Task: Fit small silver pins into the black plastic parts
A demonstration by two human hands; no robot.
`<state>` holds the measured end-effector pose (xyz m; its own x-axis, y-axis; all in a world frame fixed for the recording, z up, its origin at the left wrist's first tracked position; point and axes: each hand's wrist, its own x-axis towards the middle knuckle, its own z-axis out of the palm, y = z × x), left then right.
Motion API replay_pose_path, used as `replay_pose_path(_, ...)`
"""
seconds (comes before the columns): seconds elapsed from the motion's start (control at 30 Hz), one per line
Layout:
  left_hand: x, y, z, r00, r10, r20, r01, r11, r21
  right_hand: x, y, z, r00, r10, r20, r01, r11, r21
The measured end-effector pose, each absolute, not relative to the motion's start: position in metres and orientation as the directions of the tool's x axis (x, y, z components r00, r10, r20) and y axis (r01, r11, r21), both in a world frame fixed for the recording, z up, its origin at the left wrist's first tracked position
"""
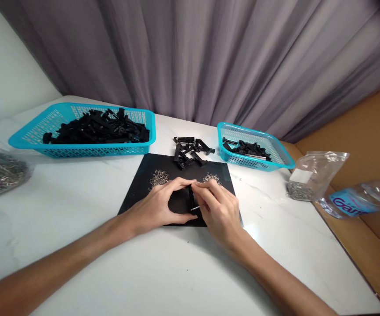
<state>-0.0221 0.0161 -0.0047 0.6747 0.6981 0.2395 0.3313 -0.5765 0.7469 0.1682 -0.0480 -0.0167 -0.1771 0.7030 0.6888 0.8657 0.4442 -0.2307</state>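
Observation:
Between thumb and fingers, my left hand [158,202] grips a narrow black plastic part [190,199] by its two ends, over a black mat [137,188]. My right hand [219,206] is closed against the right side of the same part. A thin, light metal rod [196,208] sticks out from its fingers across the part; its other end is hidden in the hand. Two piles of small shiny metal pieces lie on the mat, a left pile [159,177] and a right pile [212,178] partly behind my right hand.
Several loose black plastic parts [190,151] lie at the mat's far edge. A large blue basket [97,150] and a smaller blue basket [258,164] hold more. Bags of metal pieces stand left [1,173] and right [303,188]. A water bottle [357,202] lies far right.

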Motion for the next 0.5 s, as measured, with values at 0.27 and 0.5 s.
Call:
replay_pose_path(0.27,-0.023,0.019,0.001,0.663,0.707,0.246,0.339,-0.576,0.744,0.178,-0.044,-0.001,-0.062,0.862,0.503,0.578,0.442,-0.686)
replay_pose_path(0.5,-0.023,0.02,0.001,0.668,0.712,0.216,0.341,-0.551,0.761,0.189,-0.032,0.007,0.049,0.97,0.237,0.265,0.216,-0.94)
